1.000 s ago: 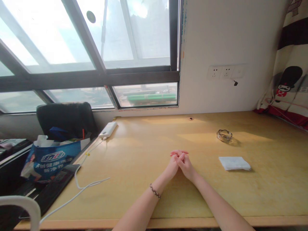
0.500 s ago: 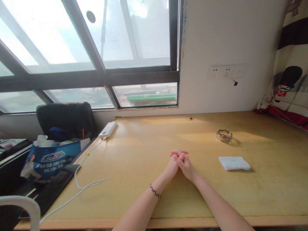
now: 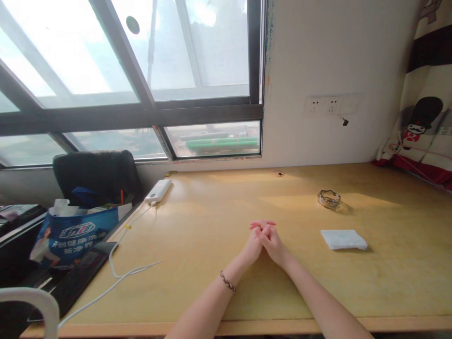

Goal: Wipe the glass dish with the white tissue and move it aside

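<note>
Both hands sit together near the middle of the wooden bench [image 3: 197, 235], and they're locked into each other. The left hand [image 3: 251, 247] and the right hand [image 3: 272, 244] have their fingers laced, fingertips [image 3: 262, 225] poking up pink at the far end of the clasp. So each grip is curled closed, but only on the other hand; neither one holds any object. A beaded bracelet [image 3: 227, 281] circles the left wrist, and both forearms lie flat on the bench.

Nearest thing to that clasp: a folded white tissue [image 3: 343, 239], lying flat to the right of the right hand, clear of it, with bare bench between the two. Beyond the tissue, farther from the hands and toward the wall, stands a small glass ashtray [image 3: 329, 198] in a patch of sunlight, well apart from the clasp.

Off to the left of the hands, a white power bank [image 3: 158, 190] rests by the window sill, and its white cable [image 3: 122, 273] trails back along the bench edge, well apart from the left hand. Past that edge, a blue printed bag [image 3: 76, 233] leans beside a black chair back [image 3: 97, 175]. On the wall beyond the ashtray, a row of sockets [image 3: 330, 106].
</note>
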### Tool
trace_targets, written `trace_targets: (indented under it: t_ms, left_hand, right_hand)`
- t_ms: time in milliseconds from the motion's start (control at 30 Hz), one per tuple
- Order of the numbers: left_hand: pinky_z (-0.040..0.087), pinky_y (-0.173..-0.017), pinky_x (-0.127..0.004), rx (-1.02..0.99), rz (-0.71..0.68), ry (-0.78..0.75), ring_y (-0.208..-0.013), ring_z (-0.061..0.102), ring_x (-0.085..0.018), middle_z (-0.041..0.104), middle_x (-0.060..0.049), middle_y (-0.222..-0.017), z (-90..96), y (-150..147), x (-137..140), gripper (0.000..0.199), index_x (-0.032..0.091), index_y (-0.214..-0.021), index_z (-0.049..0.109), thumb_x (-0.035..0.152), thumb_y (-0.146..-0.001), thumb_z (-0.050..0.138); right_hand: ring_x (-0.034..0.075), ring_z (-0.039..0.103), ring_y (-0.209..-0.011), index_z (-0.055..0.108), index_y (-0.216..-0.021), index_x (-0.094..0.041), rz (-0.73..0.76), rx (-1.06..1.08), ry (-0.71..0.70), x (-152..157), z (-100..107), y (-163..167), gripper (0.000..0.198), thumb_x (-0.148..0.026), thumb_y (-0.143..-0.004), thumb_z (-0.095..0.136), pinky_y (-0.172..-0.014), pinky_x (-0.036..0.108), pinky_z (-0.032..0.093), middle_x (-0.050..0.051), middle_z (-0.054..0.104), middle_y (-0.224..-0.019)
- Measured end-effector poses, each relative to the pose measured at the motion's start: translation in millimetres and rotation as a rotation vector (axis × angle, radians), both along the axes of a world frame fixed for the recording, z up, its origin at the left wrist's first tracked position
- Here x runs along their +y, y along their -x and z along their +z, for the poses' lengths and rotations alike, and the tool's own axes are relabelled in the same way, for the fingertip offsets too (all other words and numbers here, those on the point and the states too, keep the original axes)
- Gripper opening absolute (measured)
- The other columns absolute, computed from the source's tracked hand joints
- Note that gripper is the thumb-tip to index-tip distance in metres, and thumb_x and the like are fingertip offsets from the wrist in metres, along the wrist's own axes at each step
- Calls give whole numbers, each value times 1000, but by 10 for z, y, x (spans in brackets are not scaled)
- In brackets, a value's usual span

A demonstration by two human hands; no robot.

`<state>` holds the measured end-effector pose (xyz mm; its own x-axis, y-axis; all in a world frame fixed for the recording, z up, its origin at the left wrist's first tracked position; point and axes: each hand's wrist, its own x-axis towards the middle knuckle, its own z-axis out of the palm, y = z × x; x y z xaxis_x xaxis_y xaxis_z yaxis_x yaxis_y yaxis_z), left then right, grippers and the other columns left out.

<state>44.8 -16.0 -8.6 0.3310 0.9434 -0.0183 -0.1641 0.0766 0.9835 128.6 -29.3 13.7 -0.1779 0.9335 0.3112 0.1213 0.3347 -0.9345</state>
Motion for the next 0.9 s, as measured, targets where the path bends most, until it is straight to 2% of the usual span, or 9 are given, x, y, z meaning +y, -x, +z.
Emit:
trace_targets:
  t_ms: [167,333,433,500,567,633,767,833,900]
  left_hand:
    - [37,-94,-37,100,85,-222,-107,48,-24,53,-13,-112,-28,3,-62,45,16,-111,51,48,-83,35]
    - [45,-80,-32,366,103,-466,-93,57,-20,60,-11,-104,106,75,-76,43,16,-121,45,38,-86,33]
    - [46,-68,-26,575,192,-572,-78,61,-15,61,-11,-104,148,156,-36,42,17,-124,41,33,-86,36]
    - [45,-61,-22,711,265,-611,-66,60,-12,64,-9,-97,135,215,2,36,18,-116,48,33,-86,35]
    - [41,-55,-20,824,304,-638,-57,58,-10,66,-6,-78,105,260,37,32,17,-99,58,33,-87,32]
    - [38,-52,-19,905,321,-671,-52,56,-10,64,-4,-63,77,281,57,33,17,-85,60,33,-87,31]
    - [33,-49,-19,988,318,-761,-48,53,-10,60,-1,-55,47,260,42,33,18,-79,60,31,-88,31]
    - [33,-50,-19,998,290,-808,-49,54,-9,61,-1,-56,43,237,20,32,18,-78,60,31,-87,32]
    - [33,-50,-19,994,258,-848,-50,54,-9,62,-1,-58,43,216,-3,31,18,-78,60,29,-87,33]
  right_hand:
    - [18,57,-89,54,-105,-20,-22,-41,-56,-21,49,5,28,-30,-83,40,-83,31,43,5,61,-92]
    - [18,56,-95,38,-123,-21,-79,-130,-126,-31,59,-21,41,-30,-83,41,-86,34,43,7,59,-105]
    - [18,59,-88,32,-127,-19,-188,-188,-116,-5,65,-110,48,-36,-83,43,-76,32,48,11,55,-112]
    - [17,61,-78,39,-122,-19,-284,-244,-111,15,78,-224,42,-37,-85,41,-68,30,50,10,58,-108]
    - [18,61,-77,51,-108,-18,-401,-361,-148,19,78,-406,31,-36,-85,39,-70,31,49,9,61,-99]
    - [21,59,-87,58,-95,-17,-536,-522,-213,-4,34,-671,27,-33,-86,38,-79,35,45,9,63,-94]
    - [27,51,-103,59,-99,-11,-760,-791,-239,-112,-231,-1397,30,-29,-82,42,-91,41,38,16,60,-105]
    - [28,48,-109,58,-103,-10,-761,-866,-198,-171,-401,-1745,32,-29,-81,43,-93,41,36,17,57,-110]
    - [25,51,-106,59,-102,-13,-666,-884,-153,-222,-539,-1999,31,-28,-81,42,-91,38,38,14,59,-110]
